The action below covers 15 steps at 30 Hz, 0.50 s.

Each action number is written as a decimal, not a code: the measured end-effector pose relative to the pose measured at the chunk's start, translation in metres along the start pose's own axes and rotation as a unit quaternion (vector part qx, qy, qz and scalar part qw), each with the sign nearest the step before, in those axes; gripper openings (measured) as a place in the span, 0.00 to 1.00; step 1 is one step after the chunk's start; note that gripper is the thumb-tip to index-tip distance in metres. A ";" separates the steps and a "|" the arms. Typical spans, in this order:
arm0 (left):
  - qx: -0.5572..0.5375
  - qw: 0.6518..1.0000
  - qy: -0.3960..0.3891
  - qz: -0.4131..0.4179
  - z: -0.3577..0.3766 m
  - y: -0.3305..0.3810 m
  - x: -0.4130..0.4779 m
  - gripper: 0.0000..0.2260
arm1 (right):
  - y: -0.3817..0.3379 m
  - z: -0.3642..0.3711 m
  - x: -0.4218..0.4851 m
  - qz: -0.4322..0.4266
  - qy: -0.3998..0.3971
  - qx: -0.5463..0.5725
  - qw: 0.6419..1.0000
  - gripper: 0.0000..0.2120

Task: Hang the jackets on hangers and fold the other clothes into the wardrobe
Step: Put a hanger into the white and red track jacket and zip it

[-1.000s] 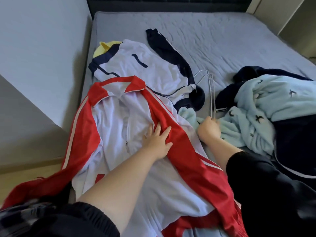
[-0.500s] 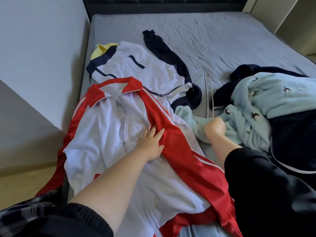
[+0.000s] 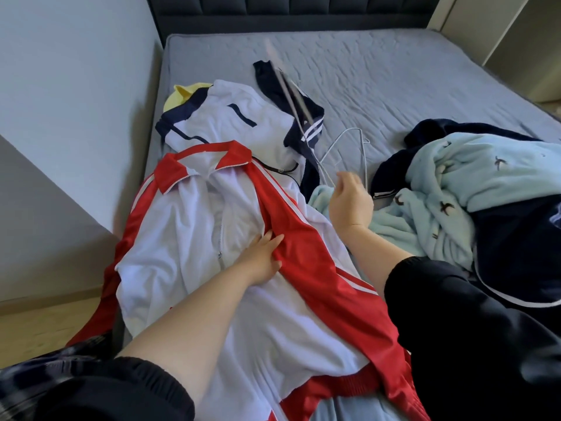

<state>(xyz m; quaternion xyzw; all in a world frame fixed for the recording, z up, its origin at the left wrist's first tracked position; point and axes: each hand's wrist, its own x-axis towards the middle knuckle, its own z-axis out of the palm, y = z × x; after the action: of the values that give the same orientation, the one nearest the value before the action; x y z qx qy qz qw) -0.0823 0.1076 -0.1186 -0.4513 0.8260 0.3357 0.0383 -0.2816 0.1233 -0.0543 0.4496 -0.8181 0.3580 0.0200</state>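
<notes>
I am observing the left hand (image 3: 264, 256) lying near the centre of view on the red-and-white jacket (image 3: 194, 226). Its fingers are straight and pressing where the red front panel is meeting the white lining, and I am seeing no grip. The jacket is lying opened across the near-left part of the bed (image 3: 394, 71), collar toward 12 o'clock, with one red sleeve trailing off the edge toward 8 o'clock.

The right hand (image 3: 350, 202) is hovering raised at 2 o'clock from the left hand. Its fingers are curling round the end of a wire hanger (image 3: 299, 117), which is slanting up toward 11 o'clock and showing blurred. A second hanger (image 3: 363, 153) is lying on the mattress just beyond that hand.

A white-and-navy jacket (image 3: 243, 123) is lying at 12 o'clock, touching the red collar, with a yellow garment (image 3: 182, 92) showing at its far-left edge. A light blue fleece (image 3: 440, 183) and a navy garment (image 3: 516, 238) are lying heaped at 3 o'clock.
</notes>
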 end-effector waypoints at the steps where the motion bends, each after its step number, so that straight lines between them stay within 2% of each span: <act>1: -0.075 0.997 0.009 -0.013 -0.005 -0.001 -0.002 0.26 | -0.006 0.004 -0.003 -0.043 -0.018 -0.003 0.999 0.11; 3: -0.218 0.972 0.070 -0.059 -0.017 -0.007 -0.008 0.19 | -0.015 0.013 -0.015 -0.145 -0.059 -0.021 0.987 0.09; 5: -0.366 0.910 0.155 -0.119 -0.030 -0.017 -0.014 0.15 | -0.020 0.022 -0.029 -0.236 -0.083 -0.039 0.967 0.07; 8: -0.641 0.725 0.186 -0.166 -0.051 -0.039 -0.029 0.13 | -0.018 0.032 -0.042 -0.299 -0.085 -0.049 0.949 0.09; 9: -0.684 0.686 0.186 -0.167 -0.057 -0.049 -0.033 0.14 | -0.018 0.034 -0.046 -0.307 -0.087 -0.048 0.947 0.09; 11: -0.724 0.648 0.168 -0.167 -0.063 -0.070 -0.038 0.16 | -0.019 0.040 -0.053 -0.319 -0.110 -0.049 0.940 0.10; 13: -0.735 0.637 0.140 -0.183 -0.062 -0.082 -0.040 0.22 | -0.022 0.046 -0.060 -0.329 -0.124 -0.049 0.935 0.08; 15: -0.741 0.632 0.123 -0.189 -0.057 -0.084 -0.040 0.24 | -0.029 0.051 -0.059 -0.319 -0.120 -0.032 0.940 0.08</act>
<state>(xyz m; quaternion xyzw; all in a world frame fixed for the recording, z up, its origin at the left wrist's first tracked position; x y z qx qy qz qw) 0.0201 0.0721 -0.1032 -0.5107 0.1929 0.7621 -0.3481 -0.2101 0.1258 -0.0969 0.7257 -0.6391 0.2499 0.0492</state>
